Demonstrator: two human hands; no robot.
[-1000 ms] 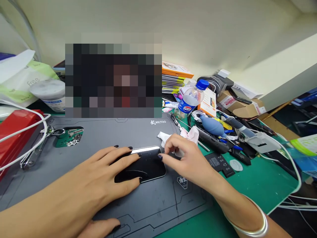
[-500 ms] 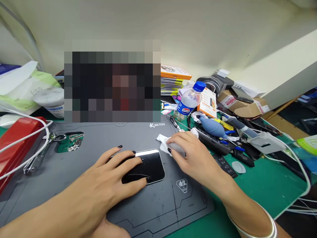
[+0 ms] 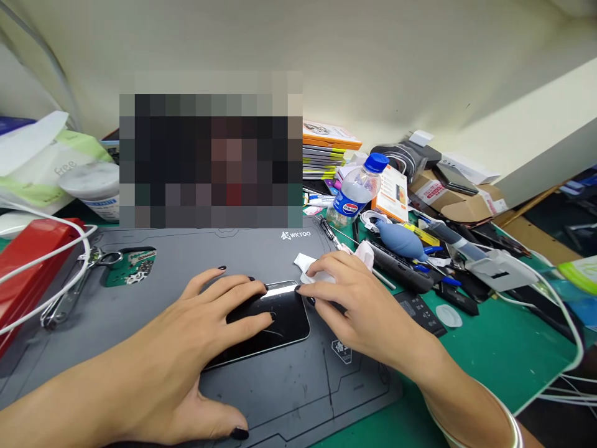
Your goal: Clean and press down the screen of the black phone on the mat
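A black-faced smartphone (image 3: 284,320) with a silver rim lies screen up on the dark grey work mat (image 3: 275,398). My left hand (image 3: 200,348) rests across its left part with fingers spread, and the thumb stretches onto the mat below. At the phone's upper right corner is my right hand (image 3: 349,305), its index fingertip touching the rim. The thumb stays slightly apart from that finger, with nothing visible between them. A crumpled white tissue (image 3: 304,261) lies on the mat, partly hidden beneath the right hand's bent fingers.
A red box (image 3: 37,261) and nail clippers (image 3: 69,295) lie left. Toward the right are a bottle (image 3: 352,196), a blue air blower (image 3: 398,238), a black battery (image 3: 417,311), a small clear lid (image 3: 448,315) and cluttered tools. A white cable loops along the right edge.
My right hand has shifted left from above the tissue to the phone's corner. My left thumb has come into view, and that index finger has drawn back slightly from the lower edge.
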